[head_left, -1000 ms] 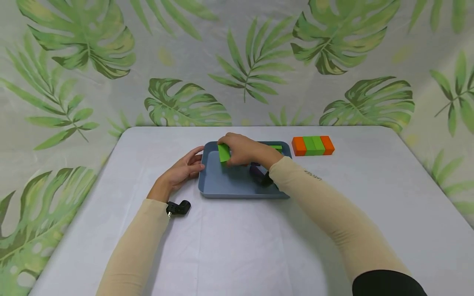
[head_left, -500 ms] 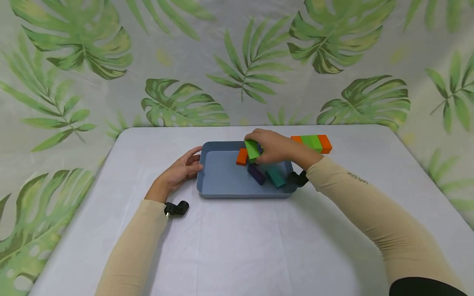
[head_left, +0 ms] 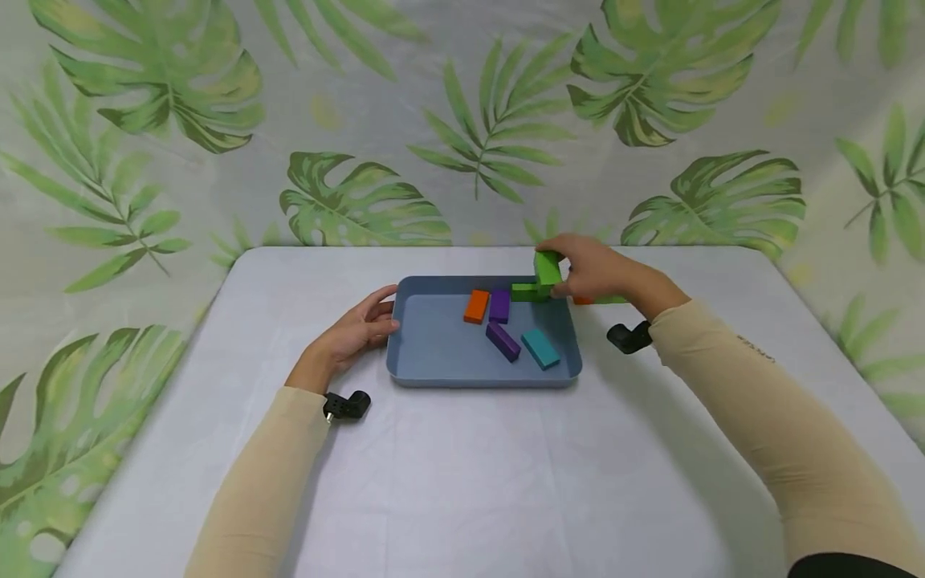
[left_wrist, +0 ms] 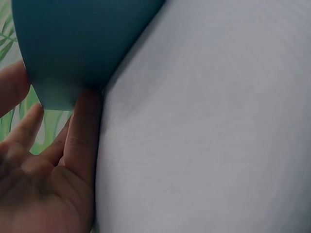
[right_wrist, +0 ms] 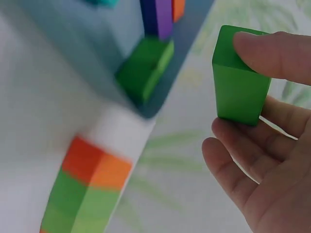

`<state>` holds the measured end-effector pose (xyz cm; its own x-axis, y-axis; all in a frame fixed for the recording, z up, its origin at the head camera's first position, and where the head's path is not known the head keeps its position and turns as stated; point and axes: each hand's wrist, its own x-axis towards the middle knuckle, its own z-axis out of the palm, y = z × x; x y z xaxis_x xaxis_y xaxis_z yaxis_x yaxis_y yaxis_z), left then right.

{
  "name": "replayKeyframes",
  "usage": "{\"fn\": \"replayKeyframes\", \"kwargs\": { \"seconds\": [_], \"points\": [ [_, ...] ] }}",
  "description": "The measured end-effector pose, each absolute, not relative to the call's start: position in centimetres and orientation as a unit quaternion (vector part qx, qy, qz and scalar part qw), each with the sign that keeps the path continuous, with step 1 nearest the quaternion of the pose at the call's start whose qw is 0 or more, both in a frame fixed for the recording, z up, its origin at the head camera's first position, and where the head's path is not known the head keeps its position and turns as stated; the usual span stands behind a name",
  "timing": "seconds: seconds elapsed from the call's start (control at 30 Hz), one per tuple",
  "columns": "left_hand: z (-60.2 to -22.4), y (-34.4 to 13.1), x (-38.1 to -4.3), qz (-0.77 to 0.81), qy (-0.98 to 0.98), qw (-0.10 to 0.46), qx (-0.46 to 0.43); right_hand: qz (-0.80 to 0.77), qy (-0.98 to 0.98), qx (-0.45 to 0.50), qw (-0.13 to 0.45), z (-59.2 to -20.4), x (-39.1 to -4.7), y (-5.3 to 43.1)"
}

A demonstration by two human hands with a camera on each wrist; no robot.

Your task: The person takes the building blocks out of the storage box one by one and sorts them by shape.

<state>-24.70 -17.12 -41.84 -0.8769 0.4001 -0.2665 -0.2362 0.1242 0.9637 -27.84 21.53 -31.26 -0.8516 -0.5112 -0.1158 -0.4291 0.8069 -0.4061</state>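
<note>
My right hand [head_left: 588, 269] pinches a green block [head_left: 548, 271] between thumb and fingers, over the back right corner of the blue-grey tray [head_left: 433, 353]. In the right wrist view the thumb lies on one end of this green block [right_wrist: 241, 90], with fingers at the other. Inside the tray are another green block [head_left: 524, 292], an orange block [head_left: 475, 307], two purple blocks, one upright to the back [head_left: 499, 307] and one slanted [head_left: 503, 342], and a teal block [head_left: 540, 349]. My left hand [head_left: 356, 331] touches the tray's left wall with extended fingers [left_wrist: 83, 136].
Right of the tray, mostly behind my right hand, a row of orange and green blocks [right_wrist: 87, 189] sits on the white-covered table [head_left: 462, 466]. A leaf-print cloth [head_left: 491, 120] hangs behind the table. Each wrist wears a small black camera, such as the left camera [head_left: 348, 405].
My right hand has carried the green block rightward from the tray's left part to its back right corner, uncovering the other blocks. My left hand stays at the tray's left side.
</note>
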Motion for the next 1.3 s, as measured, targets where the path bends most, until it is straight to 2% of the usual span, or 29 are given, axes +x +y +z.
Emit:
{"fn": "replayKeyframes", "kwargs": {
  "seconds": [0.27,0.7,1.0,1.3],
  "points": [
    [-42.1,-17.6,-24.6,0.658,0.709,0.247,0.061,-0.193,0.958,-0.190,0.100,-30.6,-29.9,26.0],
    [-41.9,-17.1,-24.7,0.660,0.707,0.246,0.059,-0.186,0.971,-0.130,0.079,-30.1,-30.0,31.5],
    [-41.8,-17.2,-24.7,0.657,0.709,0.249,0.057,-0.218,0.968,-0.047,0.117,-32.1,-29.7,36.5],
    [-41.6,-17.1,-24.6,0.657,0.710,0.249,0.053,-0.225,0.964,-0.010,0.141,-34.0,-29.4,38.8]
  ]
}}
